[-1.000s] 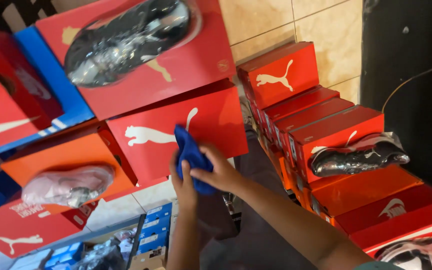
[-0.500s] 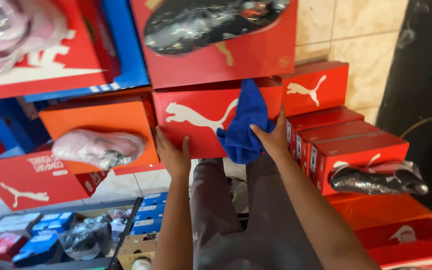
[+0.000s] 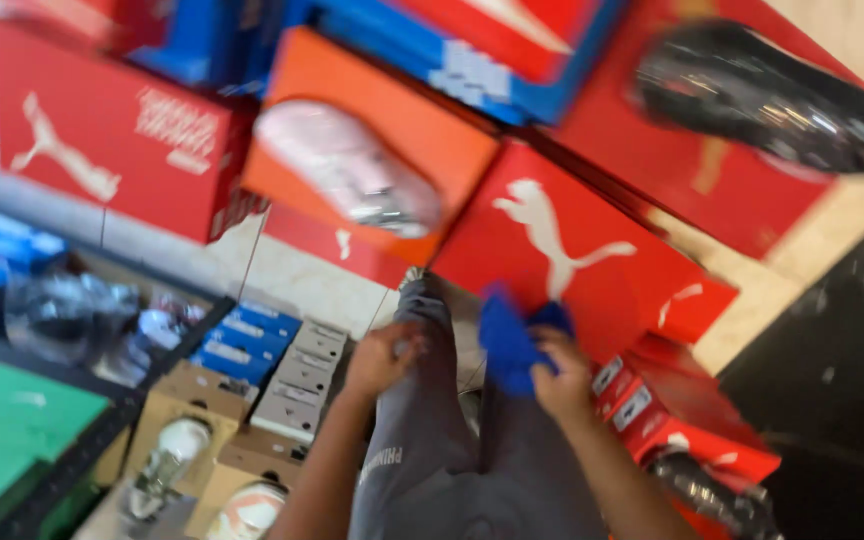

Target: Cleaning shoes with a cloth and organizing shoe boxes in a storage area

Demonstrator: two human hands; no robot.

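1. The right hand [image 3: 564, 378] grips a bunched blue cloth [image 3: 509, 338], held just below a red box [image 3: 592, 262] at 12 o'clock.
2. The left hand [image 3: 384, 357] is curled into a loose fist at 9 o'clock of the cloth, holding nothing visible, over the grey trousers [image 3: 452, 450].
3. A wrapped pink shoe [image 3: 352, 172] lies on an orange box [image 3: 377, 120] at 11 o'clock; a black shoe [image 3: 767, 95] sits at 2 o'clock.
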